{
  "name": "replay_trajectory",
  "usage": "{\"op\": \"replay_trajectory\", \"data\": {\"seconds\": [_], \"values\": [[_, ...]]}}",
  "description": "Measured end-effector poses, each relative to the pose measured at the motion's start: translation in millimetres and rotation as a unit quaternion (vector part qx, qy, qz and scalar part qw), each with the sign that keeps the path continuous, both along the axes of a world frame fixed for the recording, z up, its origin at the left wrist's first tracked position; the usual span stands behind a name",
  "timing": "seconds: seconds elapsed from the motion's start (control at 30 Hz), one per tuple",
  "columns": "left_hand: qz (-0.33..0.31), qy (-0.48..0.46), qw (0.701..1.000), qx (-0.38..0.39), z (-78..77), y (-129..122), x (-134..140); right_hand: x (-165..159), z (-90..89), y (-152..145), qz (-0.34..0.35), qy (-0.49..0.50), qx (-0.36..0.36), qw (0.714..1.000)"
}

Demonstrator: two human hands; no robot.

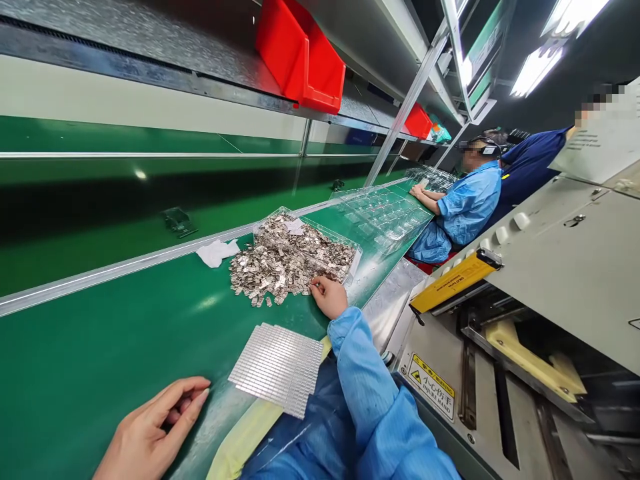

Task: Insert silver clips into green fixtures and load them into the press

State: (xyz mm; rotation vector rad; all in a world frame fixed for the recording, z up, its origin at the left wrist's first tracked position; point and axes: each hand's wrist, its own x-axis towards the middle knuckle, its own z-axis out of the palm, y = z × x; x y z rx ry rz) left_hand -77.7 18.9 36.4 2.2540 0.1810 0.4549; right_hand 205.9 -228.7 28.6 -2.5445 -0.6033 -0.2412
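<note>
Pieces of metal [273,267] lie heaped ahead-left of the nearer right hand [331,297], fingertips bunched, hold unclear; the left hand [153,427], thumb and forefinger slightly parted, is well apart.

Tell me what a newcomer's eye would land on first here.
Probably the heap of small metallic pieces in and beside a clear tray on the green bench, with the right hand at the heap's edge. Next, the silvery panel of neat rows nearer the wearer, and the larger red bin on the shelf above.
</note>
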Motion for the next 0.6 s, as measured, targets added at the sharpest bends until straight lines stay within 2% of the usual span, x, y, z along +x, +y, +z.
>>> {"op": "replay_trajectory", "data": {"seconds": [0.1, 0.4, 0.6], "values": [[0.005, -0.005, 1.000, -0.001, -2.4, 0.2, -0.5, 0.0, 0.7, 0.0, 0.000, 0.005, -0.001, 1.000], [0.002, 0.034, 0.999, -0.001, 10.5, -2.5, 1.4, -0.6, 3.0, 0.4, -0.007, 0.019, -0.007, 1.000], [0.007, 0.023, 1.000, -0.014, -0.9, -0.3, -1.4, -0.3, 4.2, 0.5, -0.007, 0.026, -0.008, 1.000]]}}
